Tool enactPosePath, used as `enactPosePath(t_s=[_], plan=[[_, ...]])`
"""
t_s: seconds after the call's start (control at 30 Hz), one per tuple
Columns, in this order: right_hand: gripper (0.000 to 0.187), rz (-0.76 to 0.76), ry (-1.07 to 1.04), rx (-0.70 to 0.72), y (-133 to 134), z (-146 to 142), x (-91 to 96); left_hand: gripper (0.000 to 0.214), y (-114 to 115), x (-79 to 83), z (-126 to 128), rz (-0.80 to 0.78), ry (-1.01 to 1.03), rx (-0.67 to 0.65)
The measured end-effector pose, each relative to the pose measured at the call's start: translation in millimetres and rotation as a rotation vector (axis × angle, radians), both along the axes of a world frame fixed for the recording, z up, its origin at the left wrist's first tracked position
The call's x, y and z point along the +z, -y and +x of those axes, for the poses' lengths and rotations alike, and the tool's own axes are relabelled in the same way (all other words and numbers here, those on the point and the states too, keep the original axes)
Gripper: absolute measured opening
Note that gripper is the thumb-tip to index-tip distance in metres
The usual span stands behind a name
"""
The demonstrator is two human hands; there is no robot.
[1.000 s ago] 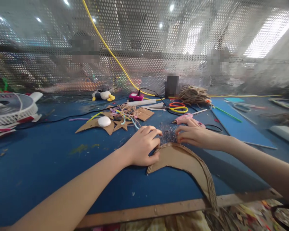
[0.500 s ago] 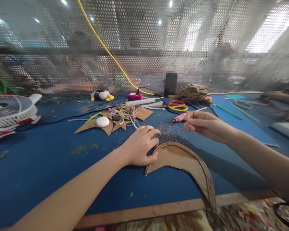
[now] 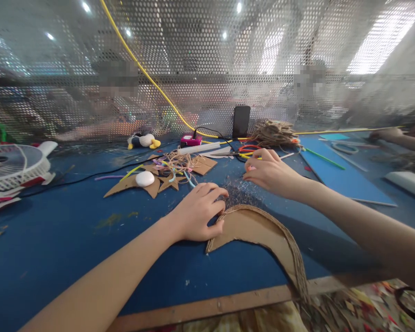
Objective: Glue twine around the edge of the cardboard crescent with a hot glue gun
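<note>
A crescent-shaped cardboard piece (image 3: 252,227) lies near the table's front edge, with strands of brown twine along its outer curve. My left hand (image 3: 200,212) grips its left end, thumb on the face and fingers curled at the edge. Beyond the crescent, my right hand (image 3: 271,173) is closed around a pink glue gun (image 3: 251,168). Most of the glue gun is hidden by the fingers, and a pale glue stick (image 3: 287,156) shows behind the hand. The twine's loose end hangs over the table edge.
Cardboard cutouts with a white oval (image 3: 145,179) lie left of centre beside tangled twine (image 3: 183,161). Scissors (image 3: 248,148), a twine bundle (image 3: 275,133), a phone (image 3: 241,121) and a small duck toy (image 3: 144,141) sit at the back. A white fan (image 3: 17,163) stands left. Another person's hand (image 3: 387,134) is far right.
My right hand has moved left and closed over the glue gun, covering it. My left hand stays on the crescent's end. The view has shifted slightly.
</note>
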State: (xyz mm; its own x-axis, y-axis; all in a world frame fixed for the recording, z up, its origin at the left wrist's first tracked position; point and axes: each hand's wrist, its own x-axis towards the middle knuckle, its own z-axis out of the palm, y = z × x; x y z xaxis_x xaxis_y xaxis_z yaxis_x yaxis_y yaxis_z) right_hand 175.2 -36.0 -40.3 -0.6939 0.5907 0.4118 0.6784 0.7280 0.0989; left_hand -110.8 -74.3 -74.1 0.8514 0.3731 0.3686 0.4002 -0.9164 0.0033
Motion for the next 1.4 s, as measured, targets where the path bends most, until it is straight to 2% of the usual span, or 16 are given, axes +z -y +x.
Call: enactPosePath(t_s=[0.1, 0.2, 0.3, 0.5, 0.63, 0.87, 1.0, 1.1, 1.23, 1.4], plan=[[0.026, 0.017, 0.007, 0.003, -5, 0, -2.9, 0.012, 0, -0.5, 0, -0.001, 0.0, -0.002], [0.02, -0.006, -0.089, -0.032, -10, 5, -2.5, 0.012, 0, -0.6, -1, -0.002, 0.002, -0.007], [0.026, -0.03, -0.165, -0.078, -11, 10, -6.3, 0.012, -1, -0.3, 0, -0.004, 0.002, -0.01], [0.035, -0.22, -0.191, 0.075, -8, 17, -19.4, 0.01, 1, 1.0, 1, -0.016, 0.012, -0.003], [0.022, -0.322, -0.347, 0.144, -4, 17, -19.1, 0.01, 1, 1.2, 1, -0.027, 0.017, -0.002], [0.014, -0.319, -0.551, 0.254, 10, 5, -9.2, 0.01, 1, 2.5, 1, -0.035, -0.003, 0.007], [0.016, -0.341, -0.737, 0.134, 11, 6, -5.8, 0.009, 2, 2.6, 1, -0.032, 0.0, 0.002], [0.021, -0.425, -0.775, 0.071, 9, 10, -5.1, 0.009, 1, 2.2, 1, -0.033, 0.006, -0.002], [0.024, -0.5, -0.766, 0.101, 7, 13, -3.6, 0.008, 1, 2.1, 1, -0.037, 0.008, -0.007], [0.024, -0.413, -0.66, 0.106, 7, 15, -2.7, 0.009, 1, 2.5, 1, -0.032, 0.012, -0.014]])
